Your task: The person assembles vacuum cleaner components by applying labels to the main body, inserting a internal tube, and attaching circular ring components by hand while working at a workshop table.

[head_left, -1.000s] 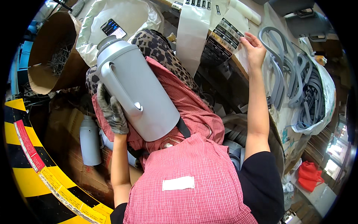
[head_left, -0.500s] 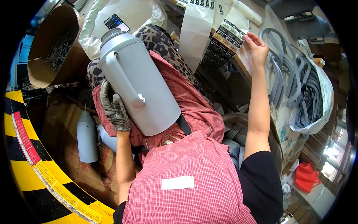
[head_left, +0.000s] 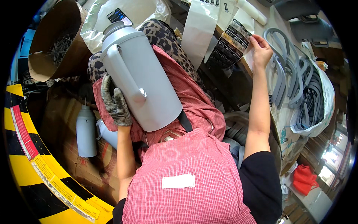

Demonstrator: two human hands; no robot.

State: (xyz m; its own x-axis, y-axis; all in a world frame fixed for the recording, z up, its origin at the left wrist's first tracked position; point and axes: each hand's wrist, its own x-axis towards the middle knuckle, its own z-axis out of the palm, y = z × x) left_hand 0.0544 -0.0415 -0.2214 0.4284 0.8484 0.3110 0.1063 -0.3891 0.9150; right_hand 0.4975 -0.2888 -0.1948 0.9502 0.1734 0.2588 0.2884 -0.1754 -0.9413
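A large grey thermos jug [head_left: 153, 82] lies tilted across my lap, its neck pointing away from me and its handle facing up. My left hand [head_left: 115, 103], in a mottled grey glove, holds the jug's left side below the handle; part of the thumb and fingers is hidden. My bare right hand [head_left: 261, 51] is stretched out to the far right, thumb and forefinger pinched at the right edge of a sheet of black labels [head_left: 232, 43]. Whether a single label has come loose in those fingers cannot be made out.
A cardboard box of metal rods [head_left: 61, 48] stands far left, with a phone [head_left: 119, 17] on white plastic beside it. Smaller grey bottles [head_left: 86, 132] sit low left near a yellow-black striped edge [head_left: 26, 170]. Grey curved handles [head_left: 294, 78] fill a bag at right.
The whole view has shifted slightly. Both hands keep nearly the same places, the left at the jug and the right at the label sheet's edge.
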